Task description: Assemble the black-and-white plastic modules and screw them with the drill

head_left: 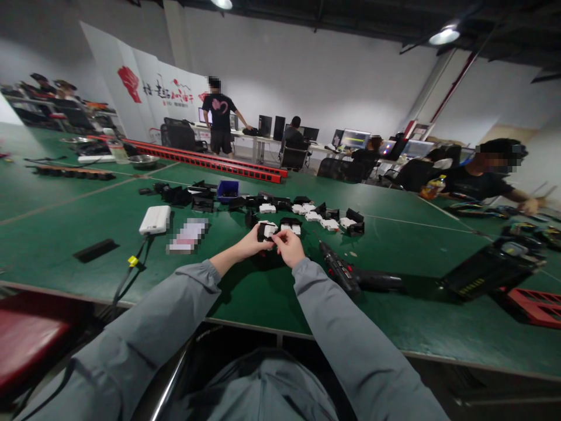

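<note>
My left hand [251, 244] is closed around a small black-and-white plastic part [267, 231], held just above the green table. The fingers of my right hand [289, 247] are pinched together at the part's right side; whether they grip the part itself or something tiny is hidden. Just beyond my hands sits another black-and-white part [291, 225]. More white pieces [312, 216] and black housings [202, 202] lie in a loose row behind it. A black power drill [344, 270] rests on its side to the right of my right hand.
A white power bank [155, 220] with a cable and a black strip [96, 250] lie to the left. A blue bin [228, 190] stands among the parts. Red rails [210, 159] cross the far table. At right are a black box [491, 272] and a person [480, 172] seated.
</note>
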Demonstrator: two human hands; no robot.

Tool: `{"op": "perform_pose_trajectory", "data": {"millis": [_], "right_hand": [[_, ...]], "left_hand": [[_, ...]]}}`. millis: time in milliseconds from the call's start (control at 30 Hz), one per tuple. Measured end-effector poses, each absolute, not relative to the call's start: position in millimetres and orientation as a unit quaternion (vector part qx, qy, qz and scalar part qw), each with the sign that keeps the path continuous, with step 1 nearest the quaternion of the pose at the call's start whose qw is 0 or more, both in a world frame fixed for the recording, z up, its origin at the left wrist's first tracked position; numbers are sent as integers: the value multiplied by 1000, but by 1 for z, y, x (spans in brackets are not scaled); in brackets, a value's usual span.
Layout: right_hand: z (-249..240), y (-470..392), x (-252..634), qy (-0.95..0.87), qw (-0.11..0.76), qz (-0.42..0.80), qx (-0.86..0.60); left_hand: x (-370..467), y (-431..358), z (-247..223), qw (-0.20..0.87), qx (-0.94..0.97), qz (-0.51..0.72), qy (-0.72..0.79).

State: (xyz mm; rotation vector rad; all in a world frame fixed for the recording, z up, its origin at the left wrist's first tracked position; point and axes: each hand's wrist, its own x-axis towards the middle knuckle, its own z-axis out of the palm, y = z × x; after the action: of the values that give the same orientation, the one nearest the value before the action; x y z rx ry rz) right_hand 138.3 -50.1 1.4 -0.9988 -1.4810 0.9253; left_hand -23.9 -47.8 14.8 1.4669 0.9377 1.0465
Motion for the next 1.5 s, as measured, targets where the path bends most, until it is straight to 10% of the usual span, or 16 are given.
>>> {"op": "perform_pose_trajectory", "data": {"millis": [1500], "right_hand": [[1,-51,138,-621,542,371,-427]], "left_hand": [[-25,-45,16,550,599,414,408]]}}
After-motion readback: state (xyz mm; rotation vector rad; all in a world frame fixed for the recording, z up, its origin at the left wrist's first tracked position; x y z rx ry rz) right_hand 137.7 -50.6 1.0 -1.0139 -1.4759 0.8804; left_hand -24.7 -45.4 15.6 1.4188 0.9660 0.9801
